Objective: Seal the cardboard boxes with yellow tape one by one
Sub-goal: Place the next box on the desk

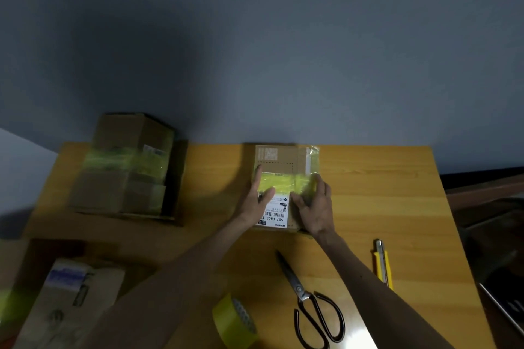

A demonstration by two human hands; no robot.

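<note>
In the head view, a small cardboard box [279, 163] sits toward the far middle of the wooden bench [382, 198], close to the grey wall [283, 51]. A strip of yellow tape [283, 182] runs across its top from side to side, and more glossy tape wraps the far right corner. A white shipping label [274, 212] lies on the near part of the lid, partly between the two hands.

The left hand [255, 204] lies flat on the left side of the box, its fingers [258, 177] straight, with one stretched along the left edge and the thumb pressing on the tape. The right hand [316, 208] rests on the right side, fingers spread and relaxed over the end of the strip, gripping nothing.

Nearer on the bench, a roll of yellow tape [234, 323] stands tilted on its edge, with black-handled scissors [309, 300] just to its right, blades pointing toward the box. A yellow utility knife [382, 263] lies farther right, apart from both.

At the far left, a stack of cardboard boxes [124, 167] banded with yellow tape stands on the bench. Another box [71, 300] with a blurred label lies at the lower left; whether it is taped cannot be told
</note>
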